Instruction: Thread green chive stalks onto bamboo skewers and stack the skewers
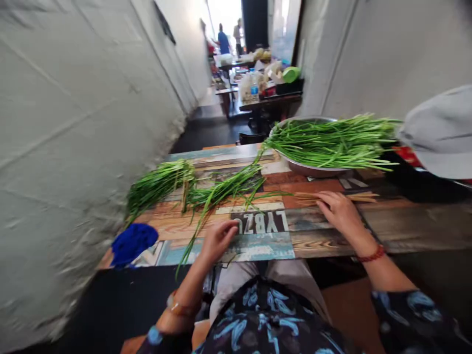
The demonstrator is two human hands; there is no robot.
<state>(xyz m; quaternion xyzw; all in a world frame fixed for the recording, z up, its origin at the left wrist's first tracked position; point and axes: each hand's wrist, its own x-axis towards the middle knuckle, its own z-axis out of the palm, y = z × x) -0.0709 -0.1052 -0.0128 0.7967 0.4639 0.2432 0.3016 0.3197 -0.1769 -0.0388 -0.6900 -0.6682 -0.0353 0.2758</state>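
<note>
My left hand (219, 240) is just over the table's front edge, thumb and fingers bent together in a pinch; anything inside it is hidden. Long chives (224, 189) lie loose beyond it, some trailing over the front edge. My right hand (339, 212) rests at the right on thin dry straw strips (363, 197), its fingertips closed on them. Strip ends stick out on both sides of that hand. On the left lies a thick bunch of chives (158, 187), its pale ends toward the middle. A metal basin (313, 170) heaped with chives (332, 142) stands at the back right.
The wood-patterned table (254, 250) runs across in front of me. A blue cloth (133, 243) lies at its left corner by the wall (73, 147). A white cap (440, 132) is at the right. Farther back are a cluttered table (273, 101) and people (223, 40).
</note>
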